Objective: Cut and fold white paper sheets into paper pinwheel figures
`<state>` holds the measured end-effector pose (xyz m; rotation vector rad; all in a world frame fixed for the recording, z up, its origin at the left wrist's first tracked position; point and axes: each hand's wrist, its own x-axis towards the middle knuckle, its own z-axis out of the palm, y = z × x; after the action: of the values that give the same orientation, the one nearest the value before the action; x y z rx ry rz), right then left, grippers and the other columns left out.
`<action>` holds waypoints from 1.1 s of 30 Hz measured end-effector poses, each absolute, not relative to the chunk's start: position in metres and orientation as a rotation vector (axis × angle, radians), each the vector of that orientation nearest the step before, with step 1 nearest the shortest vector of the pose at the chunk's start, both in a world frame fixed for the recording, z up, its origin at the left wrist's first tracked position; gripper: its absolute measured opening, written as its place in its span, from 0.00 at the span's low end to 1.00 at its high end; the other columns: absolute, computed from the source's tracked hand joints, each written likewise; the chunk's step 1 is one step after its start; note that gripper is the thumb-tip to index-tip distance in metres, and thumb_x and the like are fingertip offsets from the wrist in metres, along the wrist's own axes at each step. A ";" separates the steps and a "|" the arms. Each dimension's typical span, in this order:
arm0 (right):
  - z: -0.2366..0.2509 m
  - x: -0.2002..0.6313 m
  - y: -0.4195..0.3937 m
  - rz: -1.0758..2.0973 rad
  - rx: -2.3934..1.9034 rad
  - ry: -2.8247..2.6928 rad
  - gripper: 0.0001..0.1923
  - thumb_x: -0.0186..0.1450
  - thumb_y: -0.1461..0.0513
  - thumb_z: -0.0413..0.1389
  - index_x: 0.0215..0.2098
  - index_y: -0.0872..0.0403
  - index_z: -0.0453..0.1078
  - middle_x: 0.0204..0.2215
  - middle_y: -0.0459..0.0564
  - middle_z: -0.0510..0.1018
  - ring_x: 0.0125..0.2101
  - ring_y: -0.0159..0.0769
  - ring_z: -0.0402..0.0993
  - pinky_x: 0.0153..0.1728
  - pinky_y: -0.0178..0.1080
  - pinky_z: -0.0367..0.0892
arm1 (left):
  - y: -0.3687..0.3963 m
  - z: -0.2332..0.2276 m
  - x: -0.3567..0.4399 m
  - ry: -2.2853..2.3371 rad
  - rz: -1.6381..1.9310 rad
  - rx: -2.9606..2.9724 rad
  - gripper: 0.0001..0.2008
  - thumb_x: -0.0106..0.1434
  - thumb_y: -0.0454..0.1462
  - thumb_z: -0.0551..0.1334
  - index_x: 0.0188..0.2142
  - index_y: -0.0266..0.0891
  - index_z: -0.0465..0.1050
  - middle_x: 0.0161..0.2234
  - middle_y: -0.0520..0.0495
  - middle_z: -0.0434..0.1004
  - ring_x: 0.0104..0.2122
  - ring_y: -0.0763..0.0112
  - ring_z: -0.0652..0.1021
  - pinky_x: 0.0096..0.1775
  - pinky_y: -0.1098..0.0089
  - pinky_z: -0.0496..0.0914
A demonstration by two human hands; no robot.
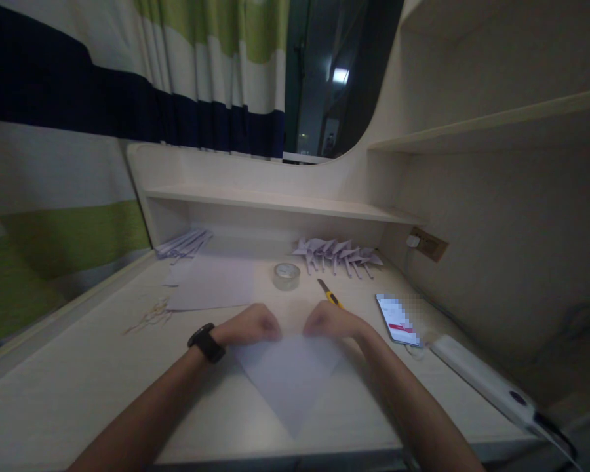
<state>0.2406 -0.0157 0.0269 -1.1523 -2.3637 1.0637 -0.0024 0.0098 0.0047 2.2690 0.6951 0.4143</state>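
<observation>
A white sheet of paper [291,380] lies on the desk in front of me, in a triangle shape with one corner pointing towards me. At its far edge, my left hand [256,324] has its fingers curled down onto the paper near the left end. My right hand [333,321] is closed on the same edge, a little to the right. The fingertips of both are partly hidden. Just beyond the right hand lies a yellow utility knife [330,295], its handle partly covered. A roll of clear tape [286,276] rests beyond the gap between the hands.
White paper pinwheels [337,252] stand in a row at the back. Paper sheets [214,282], rolled paper sticks [184,244] and thin scraps [153,313] lie on the left. To the right are a lit phone [397,321] and a long white device [484,380] with a cable.
</observation>
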 end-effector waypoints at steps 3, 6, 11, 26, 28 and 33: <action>0.032 0.258 -0.009 1.106 -1.214 -2.202 0.09 0.52 0.62 0.57 0.24 0.60 0.76 0.18 0.45 0.75 0.21 0.31 0.68 0.25 0.32 0.62 | 0.013 0.013 -0.013 0.793 0.510 2.200 0.12 0.55 0.40 0.61 0.25 0.33 0.78 0.23 0.47 0.77 0.23 0.71 0.72 0.26 0.74 0.61; 0.030 0.273 0.000 1.094 -1.201 -1.832 0.12 0.52 0.57 0.59 0.27 0.60 0.76 0.23 0.49 0.78 0.26 0.34 0.72 0.31 0.35 0.66 | 0.017 0.020 -0.023 0.971 0.705 2.050 0.15 0.55 0.43 0.61 0.22 0.33 0.76 0.20 0.48 0.75 0.21 0.71 0.70 0.25 0.74 0.60; 0.010 0.261 0.013 1.092 -1.122 -1.176 0.19 0.54 0.51 0.61 0.36 0.56 0.72 0.39 0.57 0.78 0.37 0.39 0.75 0.36 0.38 0.69 | 0.021 0.020 -0.022 1.202 1.234 1.631 0.16 0.53 0.46 0.63 0.26 0.34 0.74 0.25 0.47 0.76 0.26 0.69 0.71 0.27 0.73 0.62; -0.039 0.196 0.003 1.401 -0.927 -0.900 0.19 0.52 0.53 0.63 0.38 0.53 0.69 0.31 0.51 0.79 0.30 0.41 0.75 0.30 0.41 0.70 | 0.007 -0.019 0.022 0.759 1.142 1.183 0.18 0.55 0.45 0.65 0.37 0.39 0.60 0.30 0.48 0.76 0.29 0.70 0.77 0.33 0.68 0.71; -0.036 0.201 0.003 1.378 -0.948 -0.943 0.19 0.50 0.54 0.65 0.36 0.54 0.70 0.31 0.51 0.79 0.30 0.41 0.75 0.30 0.40 0.70 | 0.009 -0.012 0.015 0.818 1.129 1.220 0.19 0.55 0.46 0.65 0.39 0.38 0.61 0.31 0.47 0.76 0.30 0.67 0.78 0.32 0.66 0.72; -0.034 0.212 0.005 1.405 -0.959 -1.075 0.18 0.47 0.57 0.67 0.33 0.56 0.71 0.27 0.49 0.79 0.27 0.37 0.75 0.30 0.38 0.69 | 0.020 0.002 -0.012 0.943 1.161 1.356 0.20 0.53 0.46 0.66 0.37 0.34 0.68 0.33 0.42 0.77 0.28 0.66 0.78 0.28 0.68 0.73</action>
<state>0.2125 0.0052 -0.0339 -0.9590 -1.0749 1.4048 -0.0121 0.0199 0.0017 1.3558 0.9427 1.1609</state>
